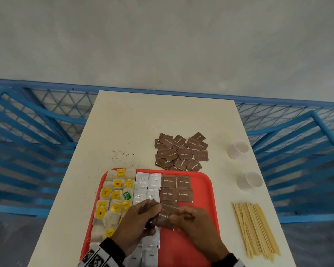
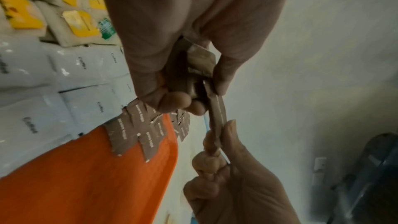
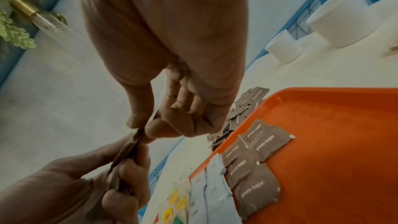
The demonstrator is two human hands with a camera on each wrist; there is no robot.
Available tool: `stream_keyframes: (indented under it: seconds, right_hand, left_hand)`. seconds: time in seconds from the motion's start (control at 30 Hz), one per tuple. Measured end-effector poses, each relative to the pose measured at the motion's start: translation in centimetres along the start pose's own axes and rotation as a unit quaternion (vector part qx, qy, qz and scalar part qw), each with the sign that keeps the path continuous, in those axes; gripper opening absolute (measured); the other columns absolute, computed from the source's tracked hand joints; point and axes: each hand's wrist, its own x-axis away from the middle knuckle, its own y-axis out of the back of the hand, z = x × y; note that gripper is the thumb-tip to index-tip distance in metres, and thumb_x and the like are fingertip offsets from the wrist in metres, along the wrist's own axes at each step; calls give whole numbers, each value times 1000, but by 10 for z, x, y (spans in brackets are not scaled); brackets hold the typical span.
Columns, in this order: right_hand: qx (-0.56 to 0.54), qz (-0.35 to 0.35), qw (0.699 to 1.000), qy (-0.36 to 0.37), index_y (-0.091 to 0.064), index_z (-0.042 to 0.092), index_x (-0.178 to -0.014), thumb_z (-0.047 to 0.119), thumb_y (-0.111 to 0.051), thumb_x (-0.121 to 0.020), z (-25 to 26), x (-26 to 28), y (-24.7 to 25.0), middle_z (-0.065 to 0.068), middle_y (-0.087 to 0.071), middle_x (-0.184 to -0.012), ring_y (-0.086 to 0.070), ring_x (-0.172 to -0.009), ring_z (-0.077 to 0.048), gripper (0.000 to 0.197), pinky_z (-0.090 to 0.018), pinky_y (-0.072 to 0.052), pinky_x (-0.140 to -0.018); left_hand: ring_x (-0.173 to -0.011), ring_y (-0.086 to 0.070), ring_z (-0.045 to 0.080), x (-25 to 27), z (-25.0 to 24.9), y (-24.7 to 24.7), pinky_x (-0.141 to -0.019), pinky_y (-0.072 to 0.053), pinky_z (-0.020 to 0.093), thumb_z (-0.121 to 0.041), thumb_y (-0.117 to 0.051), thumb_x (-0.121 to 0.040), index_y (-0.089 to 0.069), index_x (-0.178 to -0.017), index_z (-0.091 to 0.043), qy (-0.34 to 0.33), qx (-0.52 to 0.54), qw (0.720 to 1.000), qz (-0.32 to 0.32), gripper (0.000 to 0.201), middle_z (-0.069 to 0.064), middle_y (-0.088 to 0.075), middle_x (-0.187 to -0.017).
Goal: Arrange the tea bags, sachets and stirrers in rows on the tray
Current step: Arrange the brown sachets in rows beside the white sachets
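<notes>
Both hands hover over the red tray (image 1: 201,189). My left hand (image 1: 152,209) grips a small stack of brown sugar sachets (image 2: 200,64). My right hand (image 1: 178,216) pinches one brown sachet (image 2: 217,113) at the stack's edge between thumb and forefinger. On the tray lie tea bags (image 1: 114,197) in columns at the left, white coffee sachets (image 1: 147,182) in the middle, and brown sugar sachets (image 1: 175,187) in two columns beside them. A loose pile of brown sachets (image 1: 181,151) sits on the table beyond the tray. Wooden stirrers (image 1: 256,230) lie to the right.
Two white paper cups (image 1: 238,149) (image 1: 250,180) stand near the table's right edge. Tea crumbs (image 1: 121,155) are scattered beyond the tray's far left corner. A blue railing (image 1: 37,132) surrounds the narrow white table (image 1: 143,122).
</notes>
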Motion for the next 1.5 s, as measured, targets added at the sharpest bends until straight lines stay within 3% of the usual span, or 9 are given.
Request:
stream_keyframes:
  seconds: [0.3, 0.53, 0.7, 0.9, 1.0, 1.1, 1.2, 1.3, 1.5]
  right_hand:
    - [130, -87, 982, -111, -77, 18, -72, 16, -76, -84, -67, -26, 54, 9, -71, -65, -61, -60, 1, 12, -16, -46, -62]
    - [175, -103, 968, -150, -74, 19, -64, 15, -75, -84, -92, -64, 62, 12, -67, -56, -56, -50, 7, 20, -6, -40, -53]
    - [227, -131, 952, -159, -73, 18, -62, 15, -74, -83, -99, -70, 60, 8, -70, -68, -63, -69, -6, 22, -5, -39, -55]
    - [222, -182, 942, -175, -68, 10, -68, 28, -81, -77, -94, -65, 55, 3, -71, -71, -65, -72, -12, 23, -19, -43, -59]
    - [221, -202, 946, -123, -63, 10, -68, 32, -80, -78, -71, -55, 47, 3, -68, -67, -59, -63, -7, 30, -16, -39, -54]
    - [157, -103, 982, -29, -69, 12, -72, 32, -76, -83, -27, -36, 22, 9, -65, -61, -53, -56, 1, 24, -15, -41, -56]
    - [126, 28, 991, 18, -74, 23, -84, 33, -76, -83, 8, -22, -7, 11, -72, -75, -60, -67, 2, 11, -18, -47, -65]
    - [152, 23, 988, 29, -71, 27, -76, 25, -79, -81, 15, -21, -17, 15, -69, -69, -58, -64, 4, 9, -9, -42, -63]
    - [75, -18, 997, -1, -72, 13, -72, 22, -79, -82, 10, -17, -10, 4, -69, -63, -56, -57, -3, 14, -17, -42, -58]
  left_hand:
    - [-65, -63, 18, 2, 14, 23, -55, -46, 28, -20, -65, -93, -66, -101, 6, 26, -39, 997, -54, 26, 15, -73, -82]
    - [-71, -66, 17, 6, 11, 26, -61, -51, 28, -31, -60, -95, -68, -102, 1, 36, -22, 998, -45, 34, 13, -72, -82]
    - [-80, -71, 22, 7, 8, 25, -64, -54, 32, -35, -56, -97, -70, -100, -3, 45, 3, 998, -54, 35, 14, -75, -90]
    - [-90, -73, 31, 6, 4, 29, -76, -59, 44, 7, -44, -96, -66, -113, -1, 64, 24, 998, -8, 28, 21, -72, -109]
    - [-106, -70, 34, 10, 0, 29, -89, -56, 50, 8, -51, -95, -63, -119, -5, 59, 19, 996, 57, 30, 17, -71, -115]
    - [-106, -69, 35, 14, -5, 29, -83, -60, 44, 3, -55, -96, -61, -123, -6, 45, -25, 992, 112, 29, 20, -69, -117]
    - [-95, -73, 34, 15, -8, 24, -73, -62, 38, -3, -58, -97, -61, -120, -4, 22, -120, 985, 126, 23, 22, -71, -110]
    - [-82, -74, 32, 16, -12, 20, -61, -61, 33, -10, -63, -95, -61, -113, -1, -5, -166, 978, 123, 20, 18, -74, -97]
    - [-67, -69, 28, 16, -15, 22, -46, -52, 28, -23, -72, -88, -65, -103, 2, -69, -134, 988, 36, 30, 24, -72, -83]
